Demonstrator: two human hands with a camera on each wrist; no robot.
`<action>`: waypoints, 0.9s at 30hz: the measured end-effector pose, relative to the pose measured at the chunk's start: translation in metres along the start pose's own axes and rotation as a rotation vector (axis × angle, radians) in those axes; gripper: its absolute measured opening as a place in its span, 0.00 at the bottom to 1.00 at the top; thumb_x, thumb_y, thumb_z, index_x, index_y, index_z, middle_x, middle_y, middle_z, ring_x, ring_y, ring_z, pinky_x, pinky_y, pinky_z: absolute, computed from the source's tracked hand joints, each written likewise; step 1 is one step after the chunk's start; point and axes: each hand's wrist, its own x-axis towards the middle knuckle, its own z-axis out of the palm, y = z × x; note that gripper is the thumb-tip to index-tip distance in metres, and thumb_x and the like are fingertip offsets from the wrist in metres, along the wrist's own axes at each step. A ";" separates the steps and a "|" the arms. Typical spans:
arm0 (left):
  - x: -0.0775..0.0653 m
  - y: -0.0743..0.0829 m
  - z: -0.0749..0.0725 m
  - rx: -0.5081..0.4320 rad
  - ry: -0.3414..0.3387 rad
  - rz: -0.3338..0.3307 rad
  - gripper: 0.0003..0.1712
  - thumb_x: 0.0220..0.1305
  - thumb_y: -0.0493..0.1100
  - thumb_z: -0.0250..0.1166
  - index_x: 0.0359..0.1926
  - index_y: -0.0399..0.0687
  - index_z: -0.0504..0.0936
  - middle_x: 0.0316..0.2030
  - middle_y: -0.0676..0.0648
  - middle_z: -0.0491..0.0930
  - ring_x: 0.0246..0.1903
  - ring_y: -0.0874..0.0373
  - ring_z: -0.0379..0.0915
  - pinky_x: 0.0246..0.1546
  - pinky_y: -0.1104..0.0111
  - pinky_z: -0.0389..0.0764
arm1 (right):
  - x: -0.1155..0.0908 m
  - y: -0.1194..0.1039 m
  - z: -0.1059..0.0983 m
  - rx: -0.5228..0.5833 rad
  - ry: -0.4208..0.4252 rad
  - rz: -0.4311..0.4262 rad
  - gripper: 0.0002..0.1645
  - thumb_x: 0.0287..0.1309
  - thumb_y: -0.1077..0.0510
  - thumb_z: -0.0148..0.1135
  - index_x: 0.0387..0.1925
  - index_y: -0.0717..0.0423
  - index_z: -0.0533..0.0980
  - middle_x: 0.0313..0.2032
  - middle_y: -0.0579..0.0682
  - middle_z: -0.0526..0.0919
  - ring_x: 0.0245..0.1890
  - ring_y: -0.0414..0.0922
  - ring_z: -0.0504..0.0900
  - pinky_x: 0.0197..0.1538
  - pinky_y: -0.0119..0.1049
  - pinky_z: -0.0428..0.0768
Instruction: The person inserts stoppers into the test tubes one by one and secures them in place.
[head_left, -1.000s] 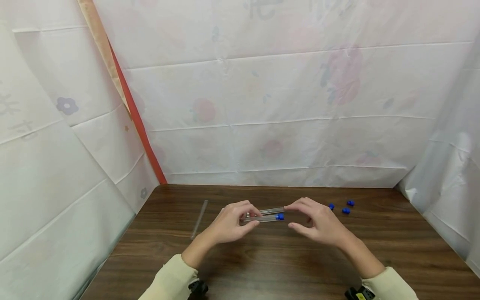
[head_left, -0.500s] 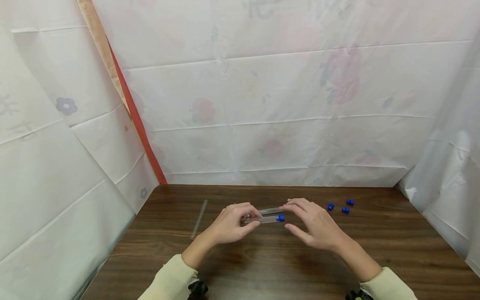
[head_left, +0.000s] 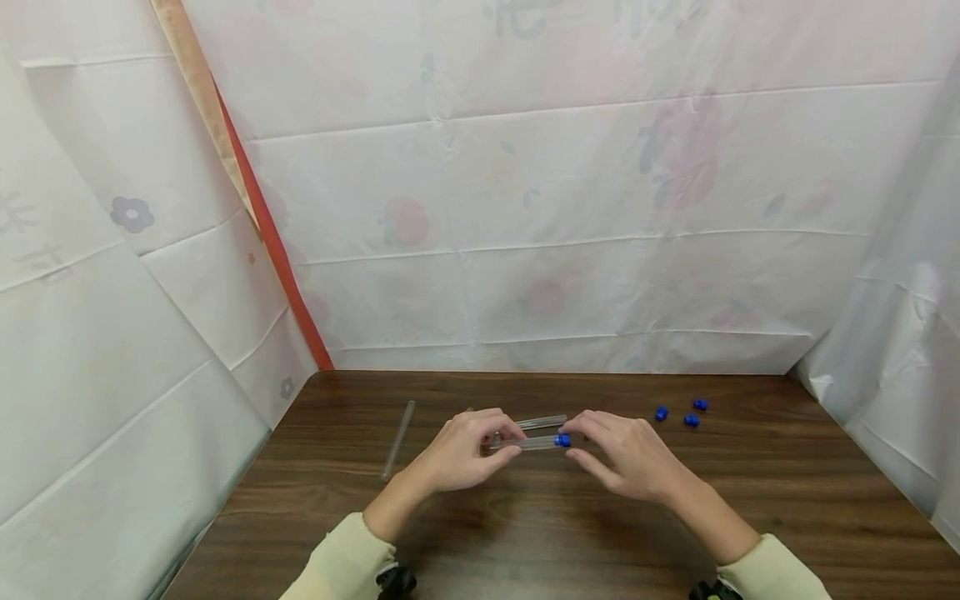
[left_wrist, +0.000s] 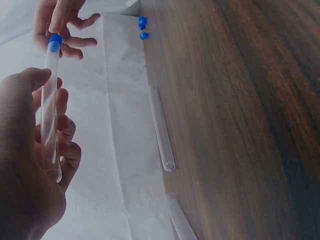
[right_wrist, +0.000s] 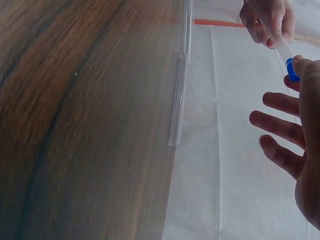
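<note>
My left hand (head_left: 467,452) holds a clear test tube (left_wrist: 48,110) between thumb and curled fingers, above the table. The tube lies roughly level in the head view, its blue cap (head_left: 562,440) seated in the end facing right. At that end my right hand (head_left: 630,460) pinches the cap between thumb and index finger, while its other fingers (right_wrist: 280,102) stay spread. Behind the held tube, another clear test tube (head_left: 543,422) without a cap lies on the table.
A further uncapped test tube (head_left: 399,440) lies slanted on the brown wooden table (head_left: 525,533), left of my left hand. Loose blue caps (head_left: 692,421) are grouped on the right beyond my right hand. A white printed sheet (head_left: 480,208) hangs behind the table.
My right hand's fingers were spread apart from the cap; they have come in and now pinch it. The left hand keeps its hold, with the tube shifted slightly right and nearer.
</note>
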 end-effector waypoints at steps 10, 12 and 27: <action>0.000 0.001 0.001 -0.015 -0.008 0.001 0.07 0.79 0.46 0.71 0.51 0.54 0.91 0.40 0.54 0.90 0.30 0.77 0.68 0.36 0.78 0.74 | 0.000 0.002 0.004 -0.038 0.021 -0.067 0.18 0.89 0.45 0.54 0.48 0.50 0.84 0.31 0.38 0.88 0.27 0.25 0.77 0.30 0.16 0.73; 0.000 0.001 0.002 -0.029 -0.014 -0.001 0.06 0.79 0.46 0.71 0.51 0.53 0.91 0.40 0.54 0.90 0.30 0.78 0.69 0.36 0.78 0.76 | 0.000 0.002 0.005 -0.053 0.021 -0.072 0.20 0.90 0.45 0.52 0.48 0.51 0.84 0.31 0.38 0.88 0.26 0.24 0.75 0.30 0.17 0.72; 0.002 0.005 0.007 -0.064 0.025 0.054 0.03 0.77 0.41 0.72 0.47 0.49 0.90 0.39 0.51 0.89 0.33 0.76 0.72 0.33 0.79 0.81 | -0.003 0.002 0.014 -0.042 0.050 -0.094 0.24 0.92 0.46 0.42 0.48 0.52 0.82 0.33 0.39 0.88 0.28 0.26 0.78 0.31 0.20 0.76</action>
